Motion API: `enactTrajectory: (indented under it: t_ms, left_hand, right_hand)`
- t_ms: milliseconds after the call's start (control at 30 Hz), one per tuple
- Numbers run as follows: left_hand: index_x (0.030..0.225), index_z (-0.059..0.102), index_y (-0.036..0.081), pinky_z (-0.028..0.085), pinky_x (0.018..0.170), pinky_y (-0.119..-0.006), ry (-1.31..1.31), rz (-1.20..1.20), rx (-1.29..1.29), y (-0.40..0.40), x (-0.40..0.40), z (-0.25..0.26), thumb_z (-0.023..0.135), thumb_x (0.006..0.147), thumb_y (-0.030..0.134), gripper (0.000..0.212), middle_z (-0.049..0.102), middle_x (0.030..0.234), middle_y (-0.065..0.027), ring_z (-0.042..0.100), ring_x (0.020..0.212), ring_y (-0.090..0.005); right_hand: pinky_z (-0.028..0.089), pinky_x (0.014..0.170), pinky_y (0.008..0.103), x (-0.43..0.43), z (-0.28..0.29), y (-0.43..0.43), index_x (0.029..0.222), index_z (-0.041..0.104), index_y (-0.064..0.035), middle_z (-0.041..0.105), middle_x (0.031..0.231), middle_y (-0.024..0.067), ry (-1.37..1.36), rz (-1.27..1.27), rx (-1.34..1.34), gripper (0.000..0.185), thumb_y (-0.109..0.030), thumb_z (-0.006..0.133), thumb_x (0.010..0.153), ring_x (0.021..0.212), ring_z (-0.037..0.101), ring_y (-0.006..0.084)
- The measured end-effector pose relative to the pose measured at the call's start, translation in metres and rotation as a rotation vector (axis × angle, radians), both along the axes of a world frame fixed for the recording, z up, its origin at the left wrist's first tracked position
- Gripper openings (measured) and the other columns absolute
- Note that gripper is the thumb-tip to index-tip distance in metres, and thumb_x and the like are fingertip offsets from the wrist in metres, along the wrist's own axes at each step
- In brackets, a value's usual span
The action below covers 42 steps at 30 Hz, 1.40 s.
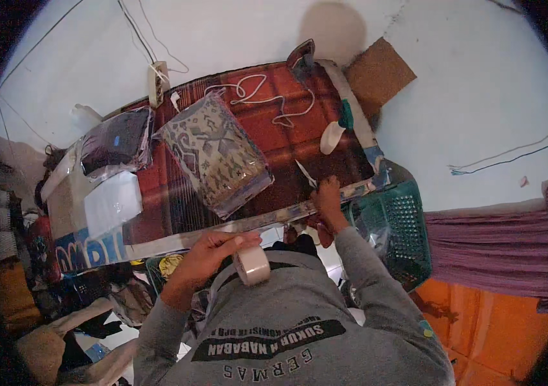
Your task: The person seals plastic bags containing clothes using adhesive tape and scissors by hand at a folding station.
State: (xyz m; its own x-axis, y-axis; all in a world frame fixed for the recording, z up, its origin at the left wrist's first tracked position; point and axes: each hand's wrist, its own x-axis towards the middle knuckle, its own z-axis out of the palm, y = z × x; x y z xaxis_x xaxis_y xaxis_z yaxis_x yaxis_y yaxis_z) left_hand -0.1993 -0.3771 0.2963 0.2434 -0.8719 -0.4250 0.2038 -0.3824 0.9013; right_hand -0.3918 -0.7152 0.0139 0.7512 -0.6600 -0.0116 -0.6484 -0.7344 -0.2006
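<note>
My left hand point(216, 251) is closed on a wide roll of packing tape point(254, 265), which hangs below the fingers in front of my grey shirt. My right hand point(328, 195) is at the near right part of the table, gripping scissors point(305, 172) whose blades point up and left over the dark red cloth point(281, 149). Between the hands and farther in lies a patterned textile in a clear plastic bag point(216, 154). A second bagged dark textile point(117, 140) is at the left. Beyond the scissors lies a white oval object point(332, 137) beside a green item.
A power strip point(158, 84) stands at the table's far edge, and a white cord point(278, 99) loops over the cloth. White plastic point(114, 202) covers part of the left side. A green perforated basket point(401, 231) stands right of the table, near a purple curtain point(495, 251).
</note>
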Motion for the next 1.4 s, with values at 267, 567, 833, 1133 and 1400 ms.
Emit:
enactTrajectory:
  t_ms: [267, 567, 833, 1133, 1400]
  left_hand:
    - [0.127, 0.075, -0.001, 0.046, 0.112, -0.033, 0.127, -0.058, -0.051, -0.009, 0.005, -0.01, 0.058, 0.11, 0.032, 0.041, 0.075, 0.127, -0.0115, 0.066, 0.121, -0.0174]
    - [0.136, 0.068, -0.003, 0.05, 0.109, -0.035, 0.371, -0.103, 0.069, -0.03, 0.006, -0.011, 0.056, 0.111, 0.033, 0.046, 0.074, 0.129, -0.0153, 0.069, 0.119, -0.0209]
    - [0.137, 0.067, -0.002, 0.05, 0.11, -0.037, 0.503, -0.125, 0.049, -0.038, 0.007, -0.01, 0.055, 0.111, 0.031, 0.045, 0.073, 0.13, -0.0175, 0.069, 0.12, -0.0223]
    - [0.138, 0.067, -0.002, 0.048, 0.112, -0.037, 0.509, -0.145, 0.04, -0.035, 0.009, -0.012, 0.053, 0.111, 0.031, 0.045, 0.071, 0.133, -0.0192, 0.067, 0.125, -0.0242]
    - [0.143, 0.064, -0.001, 0.046, 0.113, -0.038, 0.437, -0.094, 0.111, -0.034, 0.004, -0.01, 0.049, 0.112, 0.031, 0.046, 0.071, 0.133, -0.0179, 0.066, 0.125, -0.0261]
  right_hand:
    - [0.053, 0.094, 0.0479, -0.05, 0.056, -0.064, 0.105, 0.067, 0.0034, 0.067, 0.106, 0.0219, -0.201, 0.209, 0.239, 0.041, -0.027, 0.082, 0.083, 0.108, 0.064, 0.0382]
    - [0.053, 0.076, 0.0334, -0.009, 0.275, -0.005, 0.104, 0.059, -0.0026, 0.06, 0.086, 0.0012, 0.503, 0.764, 1.19, 0.046, -0.039, 0.084, 0.09, 0.085, 0.065, 0.0141]
    - [0.05, 0.076, 0.0346, 0.001, 0.251, 0.011, 0.102, 0.063, -0.0043, 0.062, 0.089, 0.0011, 0.488, 0.644, 1.375, 0.037, -0.033, 0.083, 0.089, 0.085, 0.059, 0.0134]
    - [0.049, 0.064, 0.0306, 0.017, 0.254, 0.024, 0.096, 0.065, -0.0023, 0.066, 0.077, 0.0004, 0.435, 0.603, 1.484, 0.032, -0.028, 0.083, 0.091, 0.073, 0.059, 0.0101]
    - [0.053, 0.059, 0.0332, 0.013, 0.268, 0.032, 0.098, 0.065, -0.0008, 0.065, 0.075, 0.0037, 0.42, 0.797, 1.132, 0.046, -0.041, 0.085, 0.087, 0.069, 0.063, 0.0134]
